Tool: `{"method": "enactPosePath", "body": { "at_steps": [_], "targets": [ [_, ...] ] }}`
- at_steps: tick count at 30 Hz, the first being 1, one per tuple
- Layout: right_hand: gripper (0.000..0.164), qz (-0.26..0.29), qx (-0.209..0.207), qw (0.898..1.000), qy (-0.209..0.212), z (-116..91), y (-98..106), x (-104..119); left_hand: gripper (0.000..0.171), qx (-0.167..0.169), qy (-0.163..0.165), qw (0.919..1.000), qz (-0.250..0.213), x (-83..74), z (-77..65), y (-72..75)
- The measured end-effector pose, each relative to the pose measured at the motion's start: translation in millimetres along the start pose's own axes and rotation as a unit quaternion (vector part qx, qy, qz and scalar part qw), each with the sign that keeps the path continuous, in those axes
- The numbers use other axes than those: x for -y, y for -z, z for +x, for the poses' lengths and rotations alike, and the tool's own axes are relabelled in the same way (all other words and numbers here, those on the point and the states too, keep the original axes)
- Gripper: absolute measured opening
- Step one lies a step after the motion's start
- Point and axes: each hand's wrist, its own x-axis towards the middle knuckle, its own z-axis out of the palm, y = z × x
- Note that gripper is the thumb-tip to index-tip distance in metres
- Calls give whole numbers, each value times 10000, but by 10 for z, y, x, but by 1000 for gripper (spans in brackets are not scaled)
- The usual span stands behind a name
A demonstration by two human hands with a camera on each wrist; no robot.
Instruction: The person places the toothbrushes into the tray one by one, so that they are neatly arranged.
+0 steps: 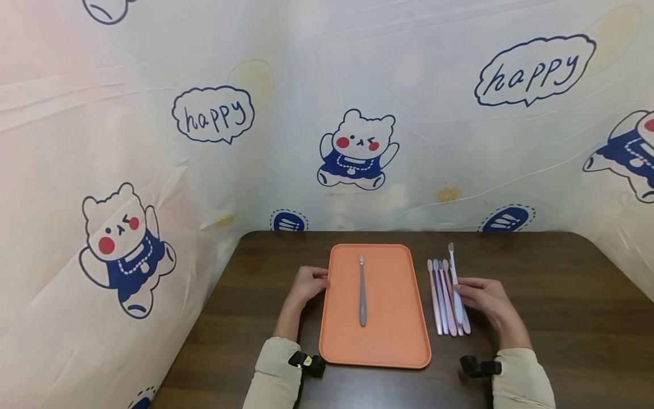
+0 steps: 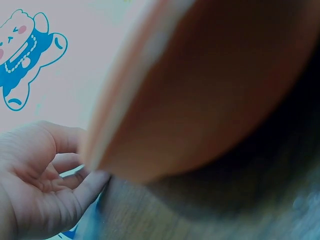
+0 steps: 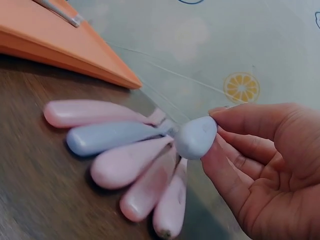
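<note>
In your left wrist view, the tray (image 2: 210, 95) is blurred and runs off the top and right edges. In your right wrist view, the top edge crops the grey toothbrush (image 3: 60, 12), and the pale toothbrush (image 3: 195, 138) you hold mostly hides behind its own end. The head view's bottom edge cuts your sleeves (image 1: 276, 372).

This looks like a little nook where hand work is filmed. A thin, pale sheet (image 1: 306, 57) hangs at 12 o'clock behind the brown wood-look bench (image 1: 230, 346) and goes round to 9 and 3 o'clock. Winking bears (image 1: 353, 162), orange slices (image 3: 242, 87) and "happy" bubbles (image 1: 213, 115) cover it. Black wrist cameras (image 1: 317, 366) sit by both sleeves (image 1: 276, 369). I can't tell which building it's in.
</note>
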Motion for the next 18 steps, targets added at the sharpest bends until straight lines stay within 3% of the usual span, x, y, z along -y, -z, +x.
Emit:
{"method": "enactPosePath", "body": {
  "at_steps": [18],
  "targets": [
    [49, -468, -14, 9983, 352, -7, -320, 145, 35, -31, -25, 10000, 32, 26, 18, -5]
  ]
}}
